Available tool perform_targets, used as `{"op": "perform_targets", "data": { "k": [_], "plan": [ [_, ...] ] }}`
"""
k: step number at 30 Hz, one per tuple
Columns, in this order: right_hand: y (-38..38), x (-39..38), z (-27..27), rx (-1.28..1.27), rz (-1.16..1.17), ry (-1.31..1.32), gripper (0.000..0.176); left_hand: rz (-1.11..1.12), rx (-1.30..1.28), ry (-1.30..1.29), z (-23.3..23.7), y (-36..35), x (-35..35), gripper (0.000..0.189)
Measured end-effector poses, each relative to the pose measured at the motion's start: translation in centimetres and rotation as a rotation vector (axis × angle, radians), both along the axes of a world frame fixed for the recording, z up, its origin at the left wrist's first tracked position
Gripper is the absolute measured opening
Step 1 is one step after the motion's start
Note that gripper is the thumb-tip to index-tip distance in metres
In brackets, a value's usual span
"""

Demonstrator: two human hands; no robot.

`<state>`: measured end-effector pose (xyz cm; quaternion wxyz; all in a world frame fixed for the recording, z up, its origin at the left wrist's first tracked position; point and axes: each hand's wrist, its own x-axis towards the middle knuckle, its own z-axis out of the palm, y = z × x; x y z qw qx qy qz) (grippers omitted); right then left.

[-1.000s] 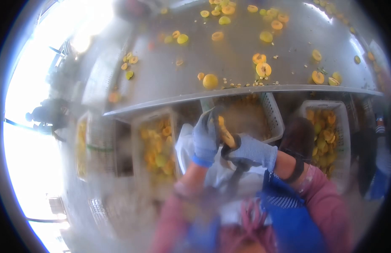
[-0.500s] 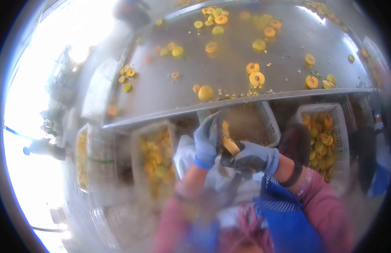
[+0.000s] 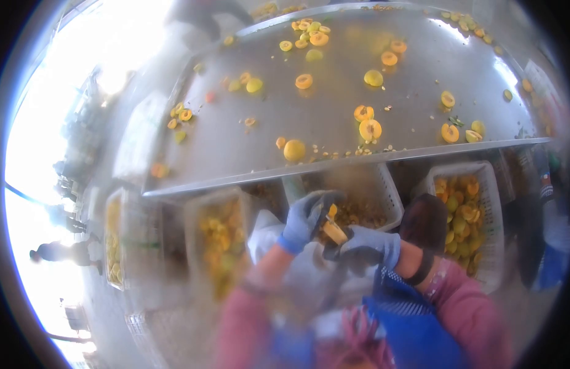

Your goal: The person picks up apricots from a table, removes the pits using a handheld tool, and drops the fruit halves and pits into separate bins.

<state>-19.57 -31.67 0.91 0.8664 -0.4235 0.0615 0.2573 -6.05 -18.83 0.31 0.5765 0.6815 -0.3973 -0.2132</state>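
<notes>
Both of my gloved hands are close together below the near edge of the metal table [image 3: 235,141]. My right hand [image 3: 366,245] is wrapped round a small tan tool or block [image 3: 334,232]; its exact shape is blurred. My left hand [image 3: 309,215] has its fingers curled round a small yellow-orange fruit piece [image 3: 331,211], right above the tan object. Beneath them is a crate [image 3: 392,197] with small brownish pieces in it.
Halved yellow fruits [image 3: 370,130] and small seeds lie scattered on the table. Crates of fruit stand at the left [image 3: 189,240] and right [image 3: 495,227]. Another person's gloved hand [image 3: 557,227] is at the far right. People stand in the blurred background.
My left hand has turned, its fingers now curled over toward my right hand instead of pointing up. The view has shifted slightly, so the table edge sits lower.
</notes>
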Motion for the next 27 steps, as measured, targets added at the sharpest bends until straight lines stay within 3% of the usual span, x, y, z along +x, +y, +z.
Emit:
{"op": "perform_targets", "data": {
  "k": [2, 5, 6, 8, 10, 12, 13, 16, 19, 21, 22, 24, 26, 27],
  "plan": [
    [0.0, -0.4, -1.2, 0.109, 0.054, 0.047, 0.027, -0.003, 0.028, 0.119, 0.1, 0.0, 0.2, 0.037],
    [0.8, 0.6, 1.6, 0.166, 0.169, -0.147, 0.027, 0.144, -0.303, 0.067, -4.8, 0.2, 0.2, 0.033],
    [1.0, 1.2, 3.8, 0.187, 0.188, -0.163, 0.027, 0.281, -0.170, -0.108, -7.5, 0.6, 0.6, 0.030],
    [-0.8, 2.0, 3.3, 0.049, 0.080, -0.135, 0.028, 0.515, 0.103, -0.439, -7.8, 1.7, 1.3, 0.033],
    [-3.8, 1.9, 1.5, -0.024, -0.012, -0.070, 0.034, 0.689, 0.127, -0.270, -3.1, 5.9, 4.2, 0.038],
    [-5.2, 2.2, -1.4, -0.797, -0.092, -0.206, 0.040, 0.720, 0.100, -0.136, -0.7, 11.3, 7.8, 0.037],
    [-5.7, 2.5, -2.7, -1.180, -0.142, -0.277, 0.044, 0.723, 0.282, -0.266, -0.3, 12.8, 9.1, 0.037],
    [-6.1, 2.6, -5.8, -1.180, -0.155, -0.186, 0.052, 0.789, 0.992, -0.538, 0.2, 14.5, 12.1, 0.039],
    [-5.6, 3.6, -4.6, -1.233, -0.129, -0.121, 0.053, 0.705, 0.434, -0.042, 0.5, 7.1, 13.8, 0.063],
    [-5.4, 3.8, -4.5, -1.205, -0.143, -0.157, 0.052, 0.556, 0.408, 0.028, -1.5, 0.9, 15.3, 0.059],
    [-5.5, 3.9, -4.4, -1.196, -0.154, -0.175, 0.052, 0.516, 0.659, -0.228, -1.3, -2.7, 14.8, 0.062],
    [-5.5, 3.8, -3.5, -1.184, -0.158, -0.150, 0.051, 0.421, 0.985, -0.488, -2.0, -6.7, 15.8, 0.066],
    [-5.6, 3.3, -3.3, -1.183, -0.160, -0.158, 0.049, 0.351, 1.151, -0.486, -5.2, -8.0, 17.8, 0.070],
    [-5.7, 3.0, -3.5, -1.188, -0.159, -0.179, 0.049, 0.342, 0.860, -0.161, -4.6, -7.6, 17.7, 0.071]
  ]
}}
